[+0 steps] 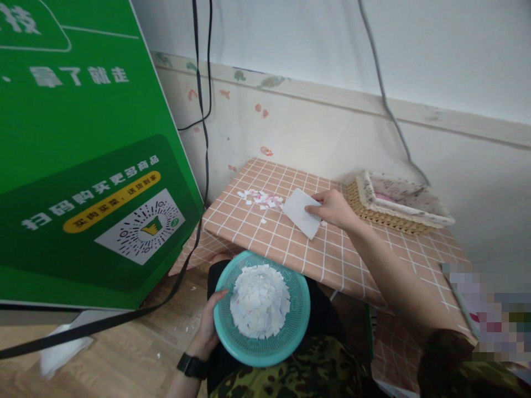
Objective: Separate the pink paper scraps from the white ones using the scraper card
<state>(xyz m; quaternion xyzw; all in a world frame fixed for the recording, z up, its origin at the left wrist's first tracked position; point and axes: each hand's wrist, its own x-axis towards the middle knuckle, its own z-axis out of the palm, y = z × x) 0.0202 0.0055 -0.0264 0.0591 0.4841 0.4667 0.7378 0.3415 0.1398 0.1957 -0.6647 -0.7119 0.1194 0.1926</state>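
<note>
I am pinching a thin, stiff white card (302, 213) by its near edge in my right hand (332, 209), beside feather-light paper scraps (260, 199) on the tabletop (290, 249), while my left hand (209, 323) is cupping the rim of a light, scrap-heaped teal basket (298, 309) below.

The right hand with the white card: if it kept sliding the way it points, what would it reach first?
The right hand holds the white card aimed left across the table. The card would probably first meet the scattered paper scraps just ahead of it.
</note>
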